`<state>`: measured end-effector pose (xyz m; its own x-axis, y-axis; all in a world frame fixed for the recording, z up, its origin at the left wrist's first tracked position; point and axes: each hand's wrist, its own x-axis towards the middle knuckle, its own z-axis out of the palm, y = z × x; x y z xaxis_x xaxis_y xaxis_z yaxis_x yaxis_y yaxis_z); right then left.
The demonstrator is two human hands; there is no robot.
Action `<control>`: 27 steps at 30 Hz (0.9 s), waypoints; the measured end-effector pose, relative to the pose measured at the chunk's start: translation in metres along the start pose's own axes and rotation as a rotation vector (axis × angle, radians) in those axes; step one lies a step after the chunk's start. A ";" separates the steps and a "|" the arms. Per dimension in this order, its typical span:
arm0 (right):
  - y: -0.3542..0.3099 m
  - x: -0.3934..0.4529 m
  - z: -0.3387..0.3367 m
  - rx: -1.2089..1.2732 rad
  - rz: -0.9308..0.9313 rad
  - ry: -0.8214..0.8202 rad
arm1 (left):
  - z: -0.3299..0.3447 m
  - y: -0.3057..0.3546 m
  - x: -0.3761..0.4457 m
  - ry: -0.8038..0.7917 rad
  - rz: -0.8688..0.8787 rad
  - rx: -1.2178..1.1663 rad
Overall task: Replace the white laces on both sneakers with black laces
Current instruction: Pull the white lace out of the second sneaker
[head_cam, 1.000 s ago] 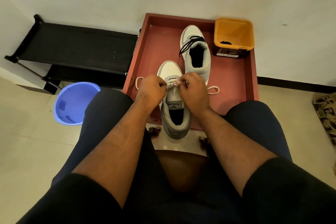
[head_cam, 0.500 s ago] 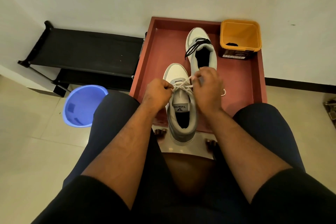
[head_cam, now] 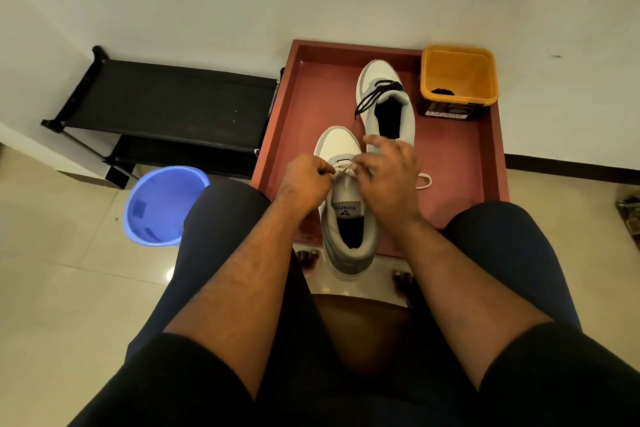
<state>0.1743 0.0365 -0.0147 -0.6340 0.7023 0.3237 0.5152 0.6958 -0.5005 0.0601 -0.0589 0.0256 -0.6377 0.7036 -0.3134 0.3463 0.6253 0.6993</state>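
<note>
The near sneaker's tongue label (head_cam: 349,210) reads "Velarro"; print on the orange tub's dark label (head_cam: 449,112) is illegible.

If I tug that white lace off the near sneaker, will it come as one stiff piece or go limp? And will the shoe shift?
Likely limp: the white lace already lies in a slack loop on the red tray. The near sneaker may well slide or lift, since both the left hand and the right hand pinch lace, and neither pins the shoe.
</note>
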 end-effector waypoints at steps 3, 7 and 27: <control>0.016 0.018 -0.028 0.350 0.401 0.242 | 0.002 -0.002 0.004 0.011 -0.022 0.004; 0.044 0.030 -0.053 0.521 0.828 0.389 | 0.007 0.000 0.003 0.038 0.032 0.072; -0.003 -0.009 0.007 -0.214 -0.104 -0.159 | 0.014 -0.002 0.005 0.108 0.103 0.009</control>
<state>0.1740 0.0271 -0.0220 -0.7634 0.6051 0.2260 0.5422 0.7905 -0.2849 0.0657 -0.0520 0.0131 -0.6690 0.7238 -0.1691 0.4194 0.5554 0.7180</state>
